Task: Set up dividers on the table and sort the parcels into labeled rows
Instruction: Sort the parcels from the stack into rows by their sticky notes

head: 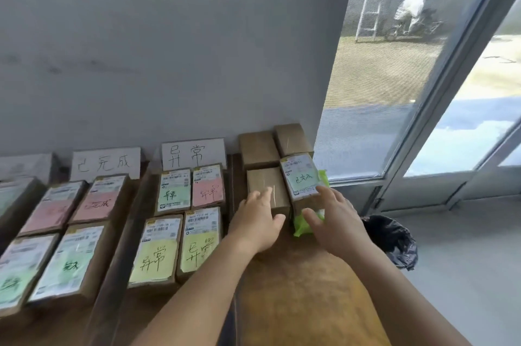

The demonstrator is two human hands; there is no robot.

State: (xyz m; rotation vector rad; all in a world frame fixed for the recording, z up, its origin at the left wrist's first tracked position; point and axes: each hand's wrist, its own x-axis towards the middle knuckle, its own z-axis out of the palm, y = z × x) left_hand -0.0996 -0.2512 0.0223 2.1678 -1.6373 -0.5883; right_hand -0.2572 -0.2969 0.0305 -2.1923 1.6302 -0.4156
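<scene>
Brown cardboard parcels lie in rows on a wooden table [296, 289]. At the far right stands a cluster of parcels: two plain ones at the back [258, 148], a plain one in front [266, 186] and a parcel with a green label [303, 177]. My left hand [258, 220] lies with straight fingers against the plain front parcel. My right hand [334, 217] reaches with spread fingers to the near edge of the green-labelled parcel, touching it. White handwritten sign cards [105, 163] [194, 153] stand against the wall. A dark wooden divider strip [118, 255] separates two rows.
Labelled parcels fill the left rows, among them a yellow-labelled one [158, 249] and a pink-labelled one [97, 200]. A green plastic packet [303, 225] lies under the right parcels. A bin with a black bag [394, 241] stands right of the table, beside a glass door [423, 91].
</scene>
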